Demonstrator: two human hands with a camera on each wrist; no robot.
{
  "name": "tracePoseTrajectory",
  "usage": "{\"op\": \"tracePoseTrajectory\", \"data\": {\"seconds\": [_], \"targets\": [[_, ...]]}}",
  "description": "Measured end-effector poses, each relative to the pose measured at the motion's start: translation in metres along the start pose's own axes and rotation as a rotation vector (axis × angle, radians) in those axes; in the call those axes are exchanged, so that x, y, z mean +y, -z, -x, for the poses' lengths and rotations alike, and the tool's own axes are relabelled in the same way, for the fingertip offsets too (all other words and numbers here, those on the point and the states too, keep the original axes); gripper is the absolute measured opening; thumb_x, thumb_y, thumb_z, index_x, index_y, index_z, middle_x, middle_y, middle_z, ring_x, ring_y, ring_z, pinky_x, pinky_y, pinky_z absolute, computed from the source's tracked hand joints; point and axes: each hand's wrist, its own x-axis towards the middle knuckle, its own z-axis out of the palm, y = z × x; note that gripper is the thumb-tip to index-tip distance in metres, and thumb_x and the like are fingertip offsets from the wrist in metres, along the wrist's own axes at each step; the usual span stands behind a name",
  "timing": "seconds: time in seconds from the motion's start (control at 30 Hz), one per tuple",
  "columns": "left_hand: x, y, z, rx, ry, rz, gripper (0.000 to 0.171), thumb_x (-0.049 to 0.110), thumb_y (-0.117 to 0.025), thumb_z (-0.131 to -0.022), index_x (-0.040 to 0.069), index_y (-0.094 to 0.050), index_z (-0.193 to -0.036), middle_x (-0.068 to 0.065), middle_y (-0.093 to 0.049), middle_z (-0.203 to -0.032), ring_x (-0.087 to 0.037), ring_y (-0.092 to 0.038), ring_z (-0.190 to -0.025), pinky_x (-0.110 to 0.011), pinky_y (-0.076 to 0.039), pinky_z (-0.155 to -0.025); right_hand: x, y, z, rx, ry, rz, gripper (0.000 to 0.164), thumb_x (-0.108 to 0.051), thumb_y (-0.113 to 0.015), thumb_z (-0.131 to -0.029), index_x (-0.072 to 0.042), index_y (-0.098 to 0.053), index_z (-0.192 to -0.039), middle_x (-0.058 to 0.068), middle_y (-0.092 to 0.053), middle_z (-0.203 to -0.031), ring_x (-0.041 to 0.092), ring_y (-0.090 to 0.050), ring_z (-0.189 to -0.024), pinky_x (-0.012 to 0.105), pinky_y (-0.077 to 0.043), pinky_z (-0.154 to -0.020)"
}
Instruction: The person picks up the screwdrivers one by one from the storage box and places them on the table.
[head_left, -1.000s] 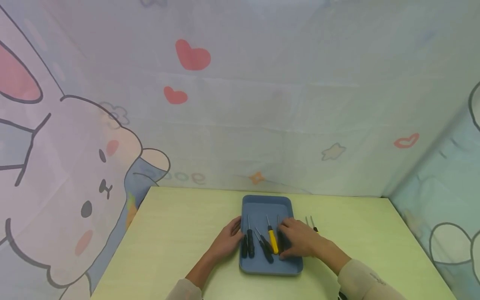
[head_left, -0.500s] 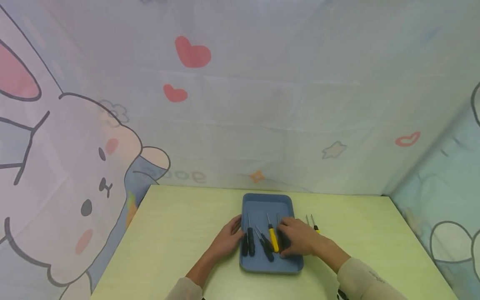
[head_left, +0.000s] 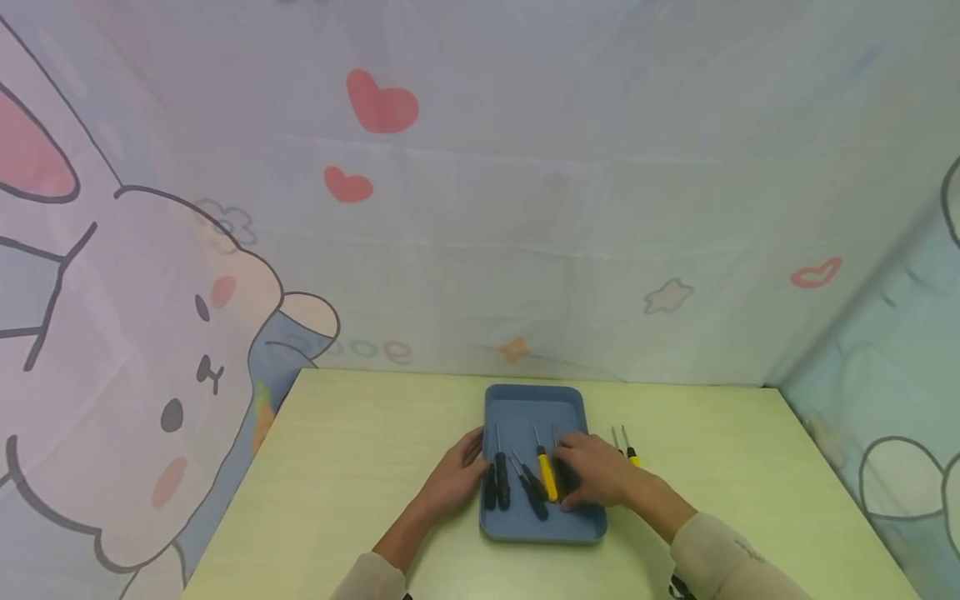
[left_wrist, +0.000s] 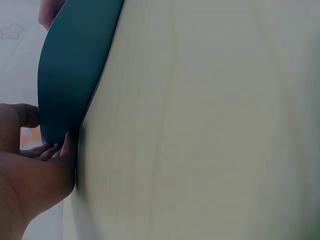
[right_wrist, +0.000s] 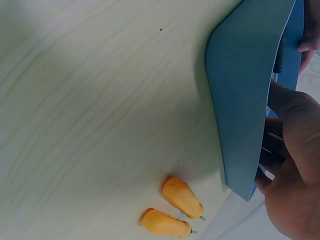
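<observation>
A blue-grey tray (head_left: 534, 408) holds several screwdrivers. At its left edge is my left hand (head_left: 454, 473), thumb by the rim and fingers against the outer wall; the left wrist view shows this hand (left_wrist: 37, 165) at the tray's corner. My right hand (head_left: 597, 471) reaches over the right rim and grips a black-handled screwdriver (head_left: 567, 478), mostly hidden by the fingers. Left of it lies a yellow-handled screwdriver (head_left: 547, 478). Other black-handled screwdrivers, including one by the left wall (head_left: 502, 480) and one slanted in the middle (head_left: 535, 498), lie in the tray.
Two yellow-handled screwdrivers (right_wrist: 182, 197) lie on the pale wooden table (head_left: 360, 442), right of the tray and partly behind my right arm in the head view. A printed fabric curtain (head_left: 525, 233) surrounds the table at the back and sides.
</observation>
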Motion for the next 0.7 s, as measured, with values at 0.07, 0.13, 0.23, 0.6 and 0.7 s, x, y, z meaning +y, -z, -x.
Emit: {"op": "tracePoseTrajectory", "data": {"seconds": [0.07, 0.13, 0.23, 0.6, 0.7], "targets": [[0.0009, -0.0001, 0.0001, 0.001, -0.009, -0.003, 0.061, 0.008, -0.053, -0.107, -0.008, -0.031, -0.162, -0.027, -0.036, -0.166, -0.042, -0.035, -0.154, -0.053, -0.028, -0.126, 0.0001, 0.0003, -0.0004, 0.0, -0.002, -0.002, 0.073, -0.045, -0.098, -0.072, -0.003, -0.071, -0.126, 0.008, -0.065, -0.122, 0.026, -0.062, -0.11, 0.051, -0.054, -0.098], [0.0024, -0.0001, 0.0005, -0.001, -0.009, 0.0, 0.062, 0.008, -0.053, -0.107, -0.009, -0.031, -0.162, -0.028, -0.035, -0.166, -0.043, -0.035, -0.154, -0.053, -0.028, -0.126, -0.0003, 0.0006, -0.0005, -0.003, -0.006, -0.009, 0.073, -0.045, -0.098, -0.072, -0.004, -0.071, -0.126, 0.007, -0.065, -0.122, 0.025, -0.062, -0.109, 0.05, -0.054, -0.097], [0.0038, 0.0001, 0.0013, -0.007, -0.008, -0.001, 0.062, 0.007, -0.052, -0.106, -0.009, -0.03, -0.161, -0.028, -0.035, -0.166, -0.043, -0.034, -0.154, -0.054, -0.028, -0.126, -0.0015, 0.0014, -0.0001, -0.012, -0.018, -0.016, 0.074, -0.046, -0.097, -0.072, -0.004, -0.071, -0.127, 0.006, -0.064, -0.121, 0.024, -0.062, -0.108, 0.049, -0.054, -0.097], [0.001, 0.0009, 0.0004, -0.014, -0.008, 0.007, 0.063, 0.008, -0.053, -0.106, -0.008, -0.029, -0.162, -0.028, -0.035, -0.166, -0.043, -0.035, -0.154, -0.052, -0.029, -0.126, -0.0042, 0.0029, -0.0007, -0.029, -0.033, -0.006, 0.075, -0.047, -0.097, -0.073, -0.004, -0.07, -0.129, 0.007, -0.066, -0.124, 0.025, -0.063, -0.111, 0.051, -0.053, -0.099], [0.0015, 0.0003, 0.0009, -0.012, -0.009, 0.005, 0.063, 0.008, -0.053, -0.106, -0.008, -0.03, -0.162, -0.028, -0.036, -0.165, -0.043, -0.036, -0.153, -0.053, -0.031, -0.125, -0.0053, 0.0025, 0.0, -0.027, -0.034, -0.008, 0.076, -0.046, -0.097, -0.073, -0.003, -0.07, -0.128, 0.008, -0.066, -0.124, 0.027, -0.063, -0.112, 0.052, -0.054, -0.099]]}}
